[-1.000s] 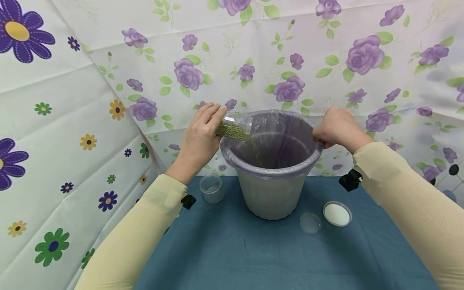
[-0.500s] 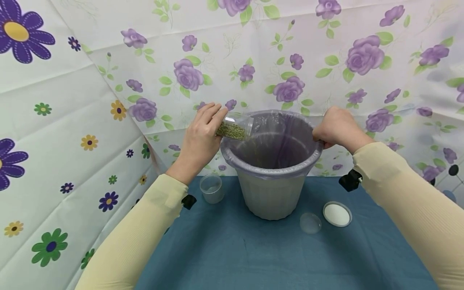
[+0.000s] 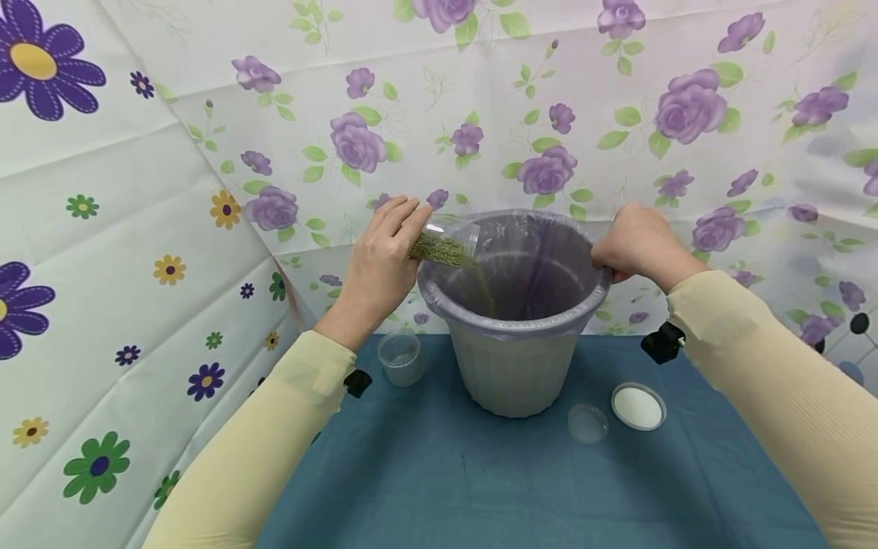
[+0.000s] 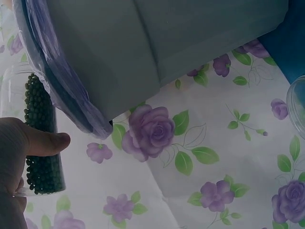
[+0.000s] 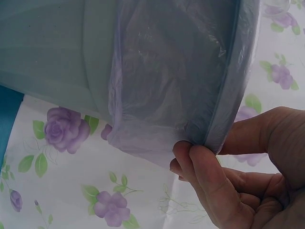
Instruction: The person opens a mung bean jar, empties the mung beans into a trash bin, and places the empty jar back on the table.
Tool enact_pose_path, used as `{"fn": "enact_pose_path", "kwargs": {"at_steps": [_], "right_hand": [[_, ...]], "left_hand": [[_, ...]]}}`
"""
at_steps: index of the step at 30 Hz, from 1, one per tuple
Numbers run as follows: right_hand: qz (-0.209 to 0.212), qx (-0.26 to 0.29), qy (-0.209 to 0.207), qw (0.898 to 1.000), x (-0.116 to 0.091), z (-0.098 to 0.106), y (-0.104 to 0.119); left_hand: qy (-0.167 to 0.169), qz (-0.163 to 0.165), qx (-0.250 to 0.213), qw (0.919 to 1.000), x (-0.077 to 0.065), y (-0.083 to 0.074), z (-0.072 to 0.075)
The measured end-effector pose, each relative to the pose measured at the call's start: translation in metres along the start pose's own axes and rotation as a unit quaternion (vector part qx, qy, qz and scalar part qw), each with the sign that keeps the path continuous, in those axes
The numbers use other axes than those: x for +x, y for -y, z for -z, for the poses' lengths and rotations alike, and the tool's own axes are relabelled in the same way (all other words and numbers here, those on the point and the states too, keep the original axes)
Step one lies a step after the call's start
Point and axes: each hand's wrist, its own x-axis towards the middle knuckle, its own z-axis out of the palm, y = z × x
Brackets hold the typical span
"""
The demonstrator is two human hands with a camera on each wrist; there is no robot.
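My left hand (image 3: 384, 255) grips a clear jar (image 3: 442, 245) partly filled with small green beans, its mouth tipped over the left rim of a grey bin (image 3: 517, 370). A thin stream of beans (image 3: 485, 286) falls from the jar into the bin. A thin purple plastic bag (image 3: 507, 326) lines the bin and folds down over its rim. In the left wrist view the thumb (image 4: 45, 143) lies across the jar's side. On the bin's right side my right hand (image 3: 638, 240) pinches the bag-covered rim, with thumb and fingers on either side in the right wrist view.
A clear plastic cup (image 3: 401, 360) stands left of the bin on the blue tablecloth (image 3: 494, 488). To the bin's front right lie a clear round lid (image 3: 587, 424) and a shallow round dish, white inside (image 3: 638, 406). A flowered sheet (image 3: 480, 91) hangs behind.
The stream of beans thinned half a second ago and shows more plainly again now. The jar has barely shifted to the right; the right hand keeps its place on the rim.
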Motion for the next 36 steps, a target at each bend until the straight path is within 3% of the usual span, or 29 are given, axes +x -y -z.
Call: {"fn": "enact_pose_path", "kwargs": {"at_steps": [36], "right_hand": [[0.003,0.003,0.002,1.0,-0.0007,0.0018,0.0023]], "left_hand": [[0.002,-0.002,-0.006,1.0,0.0029,-0.0008,0.0012]]}}
